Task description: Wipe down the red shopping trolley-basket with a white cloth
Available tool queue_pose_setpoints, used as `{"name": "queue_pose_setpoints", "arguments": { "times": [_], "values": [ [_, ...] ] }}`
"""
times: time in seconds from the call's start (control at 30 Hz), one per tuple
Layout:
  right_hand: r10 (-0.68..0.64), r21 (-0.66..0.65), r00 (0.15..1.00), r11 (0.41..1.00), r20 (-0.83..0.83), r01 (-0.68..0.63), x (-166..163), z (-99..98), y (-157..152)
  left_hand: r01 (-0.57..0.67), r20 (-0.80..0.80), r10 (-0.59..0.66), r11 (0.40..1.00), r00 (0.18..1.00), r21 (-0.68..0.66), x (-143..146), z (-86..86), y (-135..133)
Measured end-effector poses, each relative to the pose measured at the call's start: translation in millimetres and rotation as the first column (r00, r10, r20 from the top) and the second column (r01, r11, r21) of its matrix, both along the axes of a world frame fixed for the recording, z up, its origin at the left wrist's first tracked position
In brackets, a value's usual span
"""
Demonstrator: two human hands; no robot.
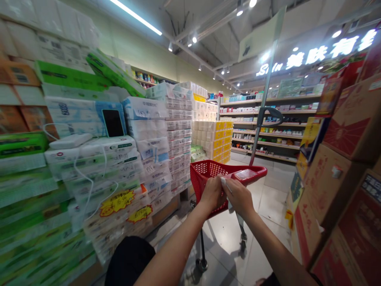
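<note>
A red shopping cart (208, 171) stands in front of me in a shop aisle. My left hand (212, 194) is closed on the near edge of its basket. My right hand (240, 197) is closed round the cart's pale handle (224, 183), close beside the left hand. A red panel (245, 174) sits at the handle's right end. The basket looks empty as far as I can see into it.
Stacks of packaged tissue and paper rolls (119, 167) line the left, with a phone (113, 123) and a white power bank (70, 141) on them. Cardboard boxes (342, 159) pile up on the right. Shelves (268, 119) stand ahead; a grey tiled floor (268, 198) runs between.
</note>
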State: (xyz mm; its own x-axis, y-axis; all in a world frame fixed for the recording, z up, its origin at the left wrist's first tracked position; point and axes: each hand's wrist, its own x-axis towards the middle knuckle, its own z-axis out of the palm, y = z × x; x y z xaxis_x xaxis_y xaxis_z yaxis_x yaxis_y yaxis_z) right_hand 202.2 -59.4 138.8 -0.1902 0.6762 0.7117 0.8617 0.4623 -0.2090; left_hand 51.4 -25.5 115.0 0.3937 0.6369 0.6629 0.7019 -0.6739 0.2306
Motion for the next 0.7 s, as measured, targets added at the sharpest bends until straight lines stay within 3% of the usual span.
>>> {"name": "queue_pose_setpoints", "arguments": {
  "times": [0.1, 0.2, 0.33, 0.43, 0.5, 0.7],
  "values": [
    [-0.012, -0.008, 1.0, 1.0, -0.001, 0.012, 3.4, -0.6, 1.2, 0.015, -0.014, -0.015, 1.0, 1.0, 0.007, 3.4, 1.7, -6.4],
    [-0.122, -0.002, 0.991, 0.993, -0.054, 0.122, 35.1, -3.3, 16.1, 0.036, 0.0, -0.036, 0.999, 0.999, -0.021, 6.4, 5.1, -14.8],
    [-0.197, 0.008, 0.971, 0.98, -0.137, 0.2, 65.3, -7.2, 28.5, 0.185, 0.057, -0.182, 0.981, 0.982, -0.056, 6.6, 12.8, -22.9],
    [-0.218, -0.034, 0.959, 0.976, -0.18, 0.215, 63.0, -12.1, 22.1, 0.285, 0.062, -0.28, 0.953, 0.958, -0.102, -0.2, 15.1, -17.7],
    [-0.177, -0.03, 0.961, 0.984, -0.215, 0.175, 51.2, -16.8, 11.6, 0.274, 0.025, -0.273, 0.957, 0.962, -0.098, -5.9, 12.1, -8.9],
    [0.105, 0.078, 0.973, 0.993, -0.207, -0.091, 1.0, -25.2, -24.8, 0.142, -0.053, -0.145, 0.988, 0.988, -0.058, -14.9, -6.3, 10.8]
  ]
}}
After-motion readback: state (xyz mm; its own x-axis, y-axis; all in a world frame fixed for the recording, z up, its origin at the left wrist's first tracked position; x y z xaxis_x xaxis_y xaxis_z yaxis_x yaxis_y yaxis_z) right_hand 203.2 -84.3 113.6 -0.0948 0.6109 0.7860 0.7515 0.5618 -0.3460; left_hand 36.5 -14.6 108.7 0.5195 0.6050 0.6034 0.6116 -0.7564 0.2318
